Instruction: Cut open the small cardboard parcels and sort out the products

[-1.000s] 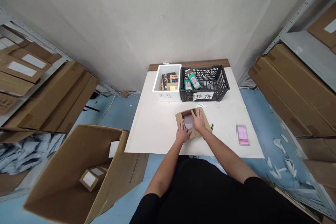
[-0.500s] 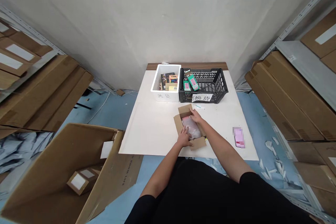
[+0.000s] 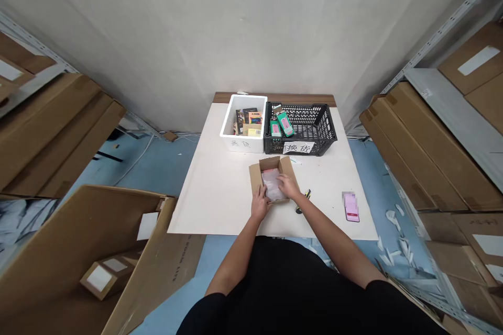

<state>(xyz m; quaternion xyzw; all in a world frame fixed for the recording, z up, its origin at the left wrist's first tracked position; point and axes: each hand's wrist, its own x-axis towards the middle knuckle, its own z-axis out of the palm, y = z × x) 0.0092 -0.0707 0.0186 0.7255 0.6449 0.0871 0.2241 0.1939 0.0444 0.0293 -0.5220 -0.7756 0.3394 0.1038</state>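
An opened small cardboard box (image 3: 255,174) stands on the table with its flaps folded outward. Inside it lies a flat package in clear, cloudy plastic wrap (image 3: 271,182), with some red at its far edge. My left hand (image 3: 260,204) grips the box's near left side, its fingertips reaching in beside the package. Over the right wall comes my right hand (image 3: 288,186), its fingers stretched out and touching the right part of the wrap. A yellow and black utility knife (image 3: 303,202) lies right of the box, partly behind my right forearm.
A labelled white bin (image 3: 241,143) with several small packages and a black plastic crate (image 3: 323,136) with green-and-pink boxes stand at the table's back. A phone (image 3: 351,209) lies at the right. A large carton (image 3: 157,251) stands on the floor left of the table (image 3: 212,193).
The box has turned and shifted left. My left hand has moved from the package to the box's side; my right hand has gone from the far corner to the package. The knife shows more.
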